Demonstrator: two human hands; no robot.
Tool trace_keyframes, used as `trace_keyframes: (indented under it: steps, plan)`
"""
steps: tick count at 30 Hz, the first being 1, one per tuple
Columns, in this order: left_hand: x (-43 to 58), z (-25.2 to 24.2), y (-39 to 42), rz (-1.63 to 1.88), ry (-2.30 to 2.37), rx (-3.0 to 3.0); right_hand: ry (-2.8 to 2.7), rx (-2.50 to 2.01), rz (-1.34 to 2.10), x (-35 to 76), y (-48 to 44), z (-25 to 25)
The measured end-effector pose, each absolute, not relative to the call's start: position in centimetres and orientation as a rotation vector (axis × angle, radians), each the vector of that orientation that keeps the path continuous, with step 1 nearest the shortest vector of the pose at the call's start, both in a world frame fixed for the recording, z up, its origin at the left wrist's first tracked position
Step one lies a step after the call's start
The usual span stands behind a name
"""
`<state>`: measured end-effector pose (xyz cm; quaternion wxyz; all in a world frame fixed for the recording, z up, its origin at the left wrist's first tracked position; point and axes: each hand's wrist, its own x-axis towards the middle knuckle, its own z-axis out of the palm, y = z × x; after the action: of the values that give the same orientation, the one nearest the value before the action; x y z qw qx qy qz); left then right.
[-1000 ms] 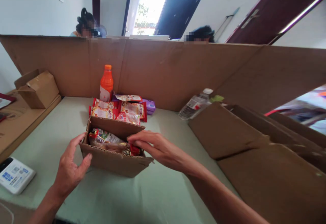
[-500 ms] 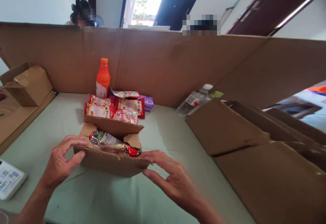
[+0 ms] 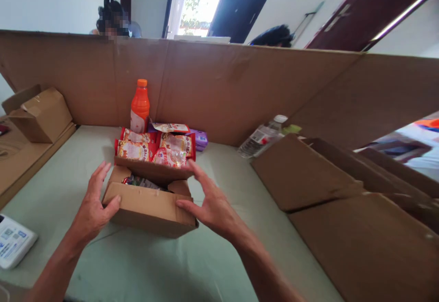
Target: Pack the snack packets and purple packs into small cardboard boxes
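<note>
A small cardboard box [image 3: 147,206] sits on the pale green table [image 3: 154,265] in front of me, with snack packets [image 3: 139,181] showing through the gap between its flaps. My left hand [image 3: 92,206] holds the box's left end, thumb on the near flap. My right hand [image 3: 209,201] grips the right end, fingers spread over the far flap and thumb on the near flap. The near flap is folded down over the packets.
Behind the box lie several red snack packets [image 3: 156,146], a purple packet [image 3: 200,138] and an orange bottle [image 3: 140,107]. A clear water bottle [image 3: 262,135] lies to the right beside flattened cardboard [image 3: 343,201]. A tall cardboard wall [image 3: 240,91] rings the table. Another small box [image 3: 39,114] stands far left; a white device [image 3: 13,245] near left.
The near flap has been folded down over the packets. My right hand moved from the front edge up to the box's right end; my left hand shifted onto the left end.
</note>
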<state>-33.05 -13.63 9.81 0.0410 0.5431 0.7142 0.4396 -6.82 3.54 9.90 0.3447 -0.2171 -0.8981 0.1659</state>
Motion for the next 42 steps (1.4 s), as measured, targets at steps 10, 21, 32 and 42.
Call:
trace_keyframes:
  steps: [10,21,32,42]
  plan:
    - [-33.9,9.7,-13.1,1.143,2.042,1.918,-2.643,-0.346,0.363,-5.8,1.5,10.0]
    - [-33.3,8.1,-14.2,1.320,1.990,1.954,-2.396,-0.467,0.430,-5.5,1.0,6.4]
    - [-33.8,8.1,-15.9,1.160,1.840,2.048,-1.986,-0.654,0.742,-6.4,0.1,2.9]
    - [-33.6,8.6,-16.8,1.191,1.915,1.880,-2.103,-0.871,0.746,-5.4,0.1,1.9]
